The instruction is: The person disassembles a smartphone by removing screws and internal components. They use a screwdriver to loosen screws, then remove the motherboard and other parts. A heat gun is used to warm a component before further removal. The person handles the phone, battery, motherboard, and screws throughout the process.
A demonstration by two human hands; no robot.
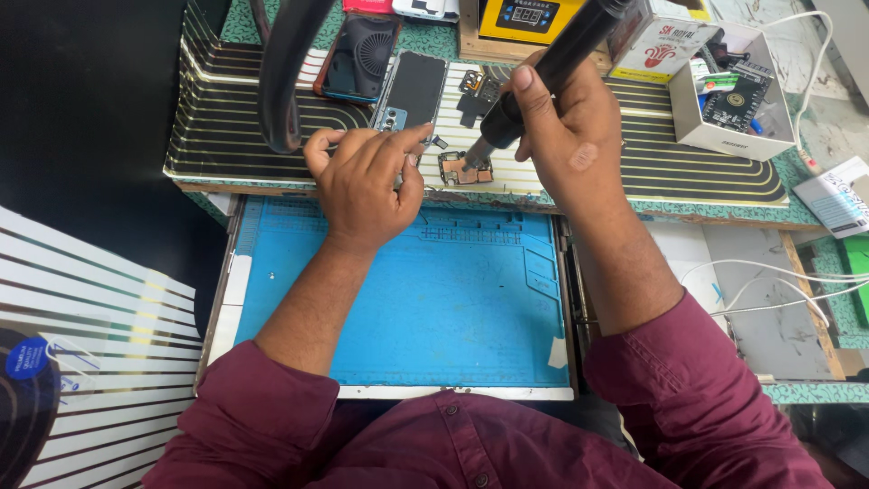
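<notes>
**Hot-air wand over a small board at a crowded repair counter**

Nearest the camera, maroon sleeves frame a blue work mat (434, 308), bare and set in a pale tray on the counter (769, 326). At 9 o'clock from the mat lies a white panel with dark curved stripes (100, 317), and beyond it a dark, featureless area. At 3 o'clock, white cables (769, 272) trail across a worn grey stretch of counter edged in green speckled laminate.

Just past the mat's far edge runs a striped heat-resistant pad (688, 163), dark with pale curved lines. On it, at 12 o'clock from the mat, sits a small copper-coloured circuit board (462, 168). The left hand (367, 181) rests at the pad's near edge, fingers curled, its fingertips pinching a tiny part just beside the board at 9 o'clock. The right hand (561, 127) is wrapped tight around a black hot-air wand (543, 77), whose nozzle points down at the board, very close above it.

Farther back lie an opened phone (412, 91) and a black phone with a fan-like cover (358, 59), with loose dark parts (475, 95) between phone and wand. A thick black curved arm (285, 72) hangs at 11 o'clock. At 1 o'clock stands a white cardboard box (738, 91) of components; at 12 o'clock, a yellow unit with a display (525, 18).
</notes>
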